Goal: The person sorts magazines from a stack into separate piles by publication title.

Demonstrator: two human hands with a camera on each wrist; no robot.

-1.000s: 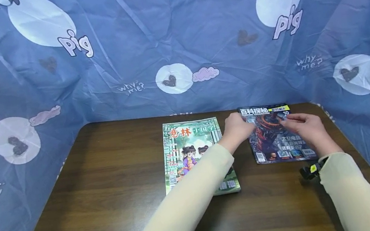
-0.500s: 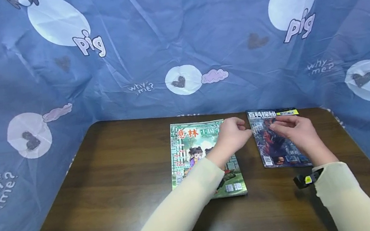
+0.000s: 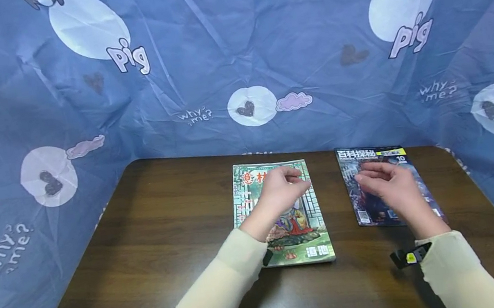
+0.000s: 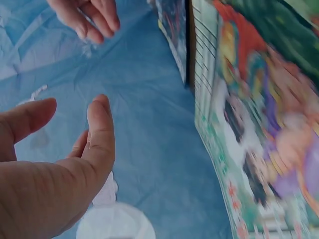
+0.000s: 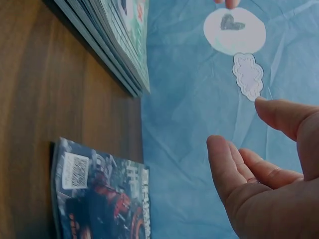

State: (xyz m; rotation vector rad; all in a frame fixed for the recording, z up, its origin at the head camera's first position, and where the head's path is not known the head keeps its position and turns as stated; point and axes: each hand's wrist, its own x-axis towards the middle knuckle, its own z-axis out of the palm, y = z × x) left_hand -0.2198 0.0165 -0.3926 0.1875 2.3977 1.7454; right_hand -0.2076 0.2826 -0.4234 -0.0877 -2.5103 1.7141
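A green illustrated magazine (image 3: 302,251) lies on top of a stack, whose layered edges (image 5: 107,47) show in the right wrist view. Over its upper half hovers my left hand (image 3: 277,191), which holds nothing; a gap separates its thumb (image 4: 32,119) from its forefinger. Farther right on the table is a dark magazine (image 3: 363,201) with white title characters and a yellow strip. My right hand (image 3: 389,187) hovers above it, thumb and fingers apart and nothing between them, hiding part of the cover.
The dark wooden table (image 3: 164,237) ends at a blue patterned cloth (image 3: 198,67) that hangs behind it and along both sides. A black wrist device (image 3: 410,256) sits at the right cuff.
My left hand has moved left, from beside the dark magazine to over the green one. The right hand has shifted a little left. The head view has turned slightly left; both magazines stay put.
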